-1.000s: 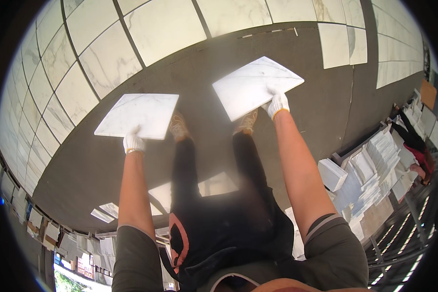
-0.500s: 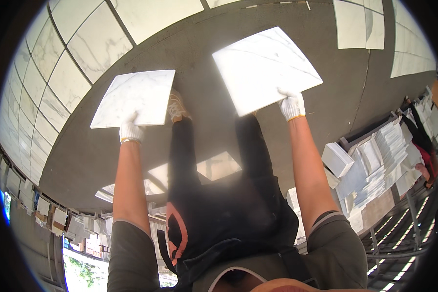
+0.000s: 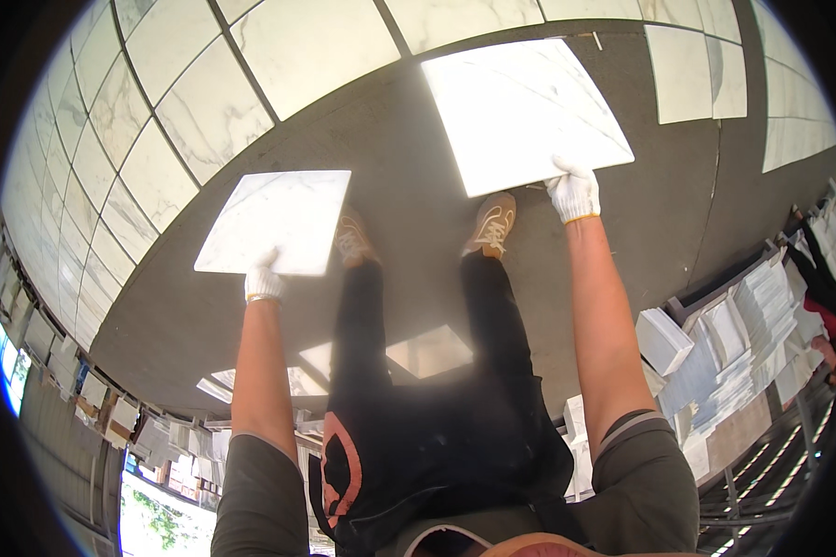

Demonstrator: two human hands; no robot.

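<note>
My left hand, in a white knit glove, grips the near edge of a square white marble tile with faint grey veins. The thumb lies on top of it; the fingers beneath are hidden. Farther forward on the right, my right hand, gloved the same way, holds the near edge of a second white marble tile, thumb on its upper face. This one has thin diagonal grey veins and looks bigger in view. Both tiles are held above the dark floor, apart from each other.
Rows of white veined tiles with dark gaps curve along the left and far side of the grey floor. Two more tiles lie at the far right. Stacked slabs stand at the right, near a person in red.
The tile rows ahead and both my shoes show more fully now. The right tile has turned to lie squarer, near the far row. Both hands keep their grip.
</note>
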